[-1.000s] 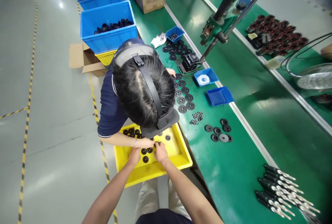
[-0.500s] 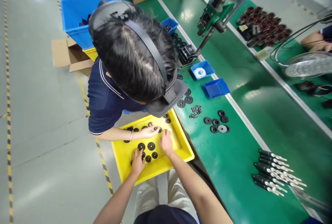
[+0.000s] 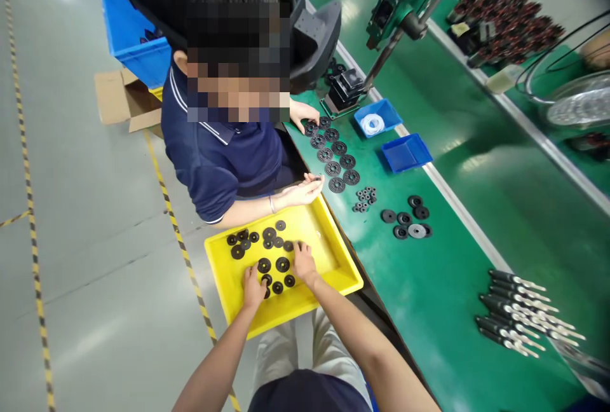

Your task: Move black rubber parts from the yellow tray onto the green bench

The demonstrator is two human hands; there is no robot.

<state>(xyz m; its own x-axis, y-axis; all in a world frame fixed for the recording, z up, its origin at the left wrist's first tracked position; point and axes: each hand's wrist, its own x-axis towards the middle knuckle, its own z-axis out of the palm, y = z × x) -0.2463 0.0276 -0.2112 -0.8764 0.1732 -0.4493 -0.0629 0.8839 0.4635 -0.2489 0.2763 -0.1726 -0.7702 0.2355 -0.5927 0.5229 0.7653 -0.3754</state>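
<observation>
Both hands in yellow tray (image 3: 333,272), sorting black discs (image 3: 274,264).

Tabletop (image 3: 429,285) runs just right of tray; co-worker sits beyond tray's far edge, their hand (image 3: 302,191) above its far corner w/ a small dark part. Inside tray: discs at centre & far-left. Left hand (image 3: 254,288) flat at near side, fingers spread over discs, nothing gripped. Right hand (image 3: 303,262) at centre, fingers curled down beside a disc; grip can't tell. Discs prob. light, stiff plastic, thin; pinch by rim.

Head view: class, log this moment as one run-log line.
left hand: on black discs | right hand: on discs | yellow tray: holds discs | co-worker's hand: above tray
</observation>
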